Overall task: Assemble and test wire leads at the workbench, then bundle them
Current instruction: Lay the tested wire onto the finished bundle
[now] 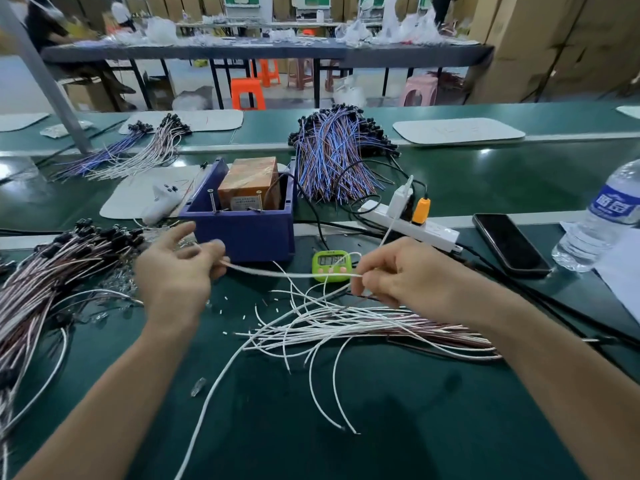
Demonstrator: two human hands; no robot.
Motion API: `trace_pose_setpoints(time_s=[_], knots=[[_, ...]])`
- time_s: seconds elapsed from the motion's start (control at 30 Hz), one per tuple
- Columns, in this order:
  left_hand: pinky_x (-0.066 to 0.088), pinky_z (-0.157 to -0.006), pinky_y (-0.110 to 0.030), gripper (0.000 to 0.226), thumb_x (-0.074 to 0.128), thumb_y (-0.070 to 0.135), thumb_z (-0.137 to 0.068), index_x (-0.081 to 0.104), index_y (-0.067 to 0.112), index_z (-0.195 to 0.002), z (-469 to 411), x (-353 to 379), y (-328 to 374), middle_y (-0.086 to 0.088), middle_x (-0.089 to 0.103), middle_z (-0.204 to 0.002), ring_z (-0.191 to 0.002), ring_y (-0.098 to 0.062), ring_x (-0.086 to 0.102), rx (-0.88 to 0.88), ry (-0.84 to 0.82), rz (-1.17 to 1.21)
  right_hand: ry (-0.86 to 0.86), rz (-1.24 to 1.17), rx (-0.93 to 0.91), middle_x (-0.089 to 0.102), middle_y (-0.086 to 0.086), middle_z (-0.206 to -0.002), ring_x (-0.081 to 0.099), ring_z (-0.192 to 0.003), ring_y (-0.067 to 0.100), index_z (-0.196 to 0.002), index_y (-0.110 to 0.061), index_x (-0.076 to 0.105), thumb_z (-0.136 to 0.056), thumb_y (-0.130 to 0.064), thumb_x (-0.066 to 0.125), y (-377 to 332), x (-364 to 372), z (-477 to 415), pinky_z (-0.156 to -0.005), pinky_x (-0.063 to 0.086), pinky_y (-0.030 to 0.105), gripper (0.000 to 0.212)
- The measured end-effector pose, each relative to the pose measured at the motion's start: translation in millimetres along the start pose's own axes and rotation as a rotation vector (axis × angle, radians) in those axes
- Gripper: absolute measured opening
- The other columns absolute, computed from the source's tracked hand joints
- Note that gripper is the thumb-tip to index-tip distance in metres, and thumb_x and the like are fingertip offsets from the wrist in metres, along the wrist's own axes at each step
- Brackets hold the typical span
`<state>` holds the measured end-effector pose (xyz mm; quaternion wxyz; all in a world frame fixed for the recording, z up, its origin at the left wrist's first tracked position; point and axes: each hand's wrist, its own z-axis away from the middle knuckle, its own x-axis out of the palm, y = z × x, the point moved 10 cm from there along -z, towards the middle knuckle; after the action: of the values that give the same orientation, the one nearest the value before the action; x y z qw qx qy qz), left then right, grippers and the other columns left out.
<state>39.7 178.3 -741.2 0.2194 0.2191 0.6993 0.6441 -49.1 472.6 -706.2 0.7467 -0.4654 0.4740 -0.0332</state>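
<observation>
White wire lead point(291, 274) is stretching above the green worktop point(381, 427), fingers of the left hand point(176, 275) pinching one end, fingers of the right hand point(408, 277) pinching the other.

Your tabletop point(381, 410) is a smooth, dark green sheet with a dull sheen. The white wire point(294, 274) stretched above it has smooth plastic insulation, as do the loose leads point(346, 330) lying below. The blue box point(242, 233) is hard, matt plastic, and the block point(249, 181) inside it is wrapped in glossy orange-brown tape. The timer point(331, 266) is shiny green plastic, the power strip point(426, 232) white plastic, the phone point(509, 242) glossy black, and the water bottle point(602, 223) clear, ribbed plastic.
</observation>
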Motion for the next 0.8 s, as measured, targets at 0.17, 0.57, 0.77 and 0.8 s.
trace_pose_setpoints(time_s=[0.17, 0.57, 0.77, 0.8], knots=[[0.043, -0.111, -0.041, 0.062, 0.083, 0.029, -0.08, 0.058, 0.031, -0.136, 69, 61, 52, 0.0, 0.062, -0.143, -0.126, -0.019, 0.058, 0.706, -0.187, -0.689, 0.229, 0.446, 0.039, 0.067, -0.004, -0.071, 0.059, -0.072, 0.022, -0.089, -0.031, 0.068, -0.1, -0.035, 0.048, 15, -5, 0, -0.066, 0.045, 0.036, 0.023], [0.041, -0.062, -0.021, 0.018, 0.066, 0.035, -0.096, 0.076, 0.038, -0.111, 121, 169, -18, 0.015, 0.064, -0.066, -0.06, -0.003, 0.054, 0.424, -0.928, -0.78, 0.316, 0.487, 0.071, 0.058, -0.005, -0.07, 0.05, -0.074, 0.022, -0.074, -0.023, 0.054, -0.099, -0.039, 0.043, 73, -6, 15, -0.065, 0.032, 0.035, 0.032], [0.054, -0.081, -0.03, 0.012, 0.077, 0.042, -0.085, 0.08, 0.042, -0.097, 111, 155, -21, 0.023, 0.073, -0.091, -0.085, -0.003, 0.064, 0.495, -0.781, -0.898, 0.432, 0.525, 0.013, 0.048, -0.009, -0.067, 0.041, -0.076, 0.019, -0.069, -0.023, 0.06, -0.099, -0.023, 0.057, 100, 1, 21, -0.07, 0.035, 0.033, 0.03], [0.054, -0.082, -0.032, 0.011, 0.077, 0.041, -0.085, 0.079, 0.04, -0.096, 109, 153, -21, 0.023, 0.072, -0.092, -0.086, -0.004, 0.064, 0.507, -0.776, -0.901, 0.472, 0.49, 0.007, 0.05, -0.01, -0.067, 0.042, -0.076, 0.019, -0.071, -0.021, 0.065, -0.097, -0.021, 0.061, 103, 0, 23, -0.072, 0.039, 0.035, 0.027]])
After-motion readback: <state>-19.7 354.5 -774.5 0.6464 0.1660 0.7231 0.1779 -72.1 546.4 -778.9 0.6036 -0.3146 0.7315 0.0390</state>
